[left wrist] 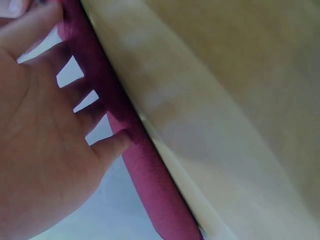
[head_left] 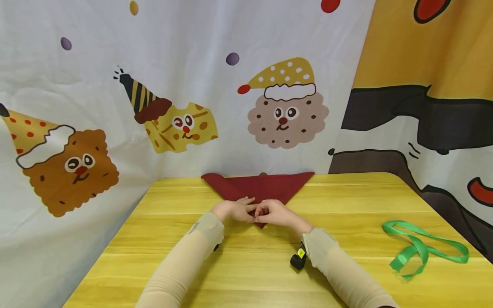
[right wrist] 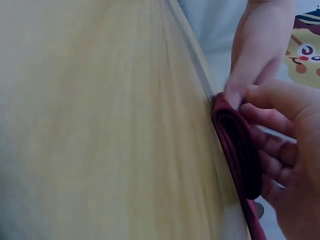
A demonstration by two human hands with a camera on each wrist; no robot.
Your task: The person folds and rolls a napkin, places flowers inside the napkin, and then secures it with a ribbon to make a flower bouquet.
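A dark red cloth (head_left: 265,188) lies as a folded triangle at the table's far edge, one corner pointing toward me. My left hand (head_left: 239,209) rests on its lower part with fairly straight, spread fingers. In the left wrist view those fingers touch a long, rolled-looking edge of the cloth (left wrist: 155,185). My right hand (head_left: 274,212) has its fingers curled and pinches the cloth near the close corner, right against the left thumb. The right wrist view shows the folded layers of the cloth (right wrist: 235,145) looped over beside my right fingers (right wrist: 277,150).
A loosely looped green ribbon (head_left: 405,255) lies on the right side of the wooden table (head_left: 123,265). Behind the far edge hangs a white curtain (head_left: 192,42) printed with cartoon biscuits and cheese. A small black device (head_left: 298,261) is strapped at my right wrist.
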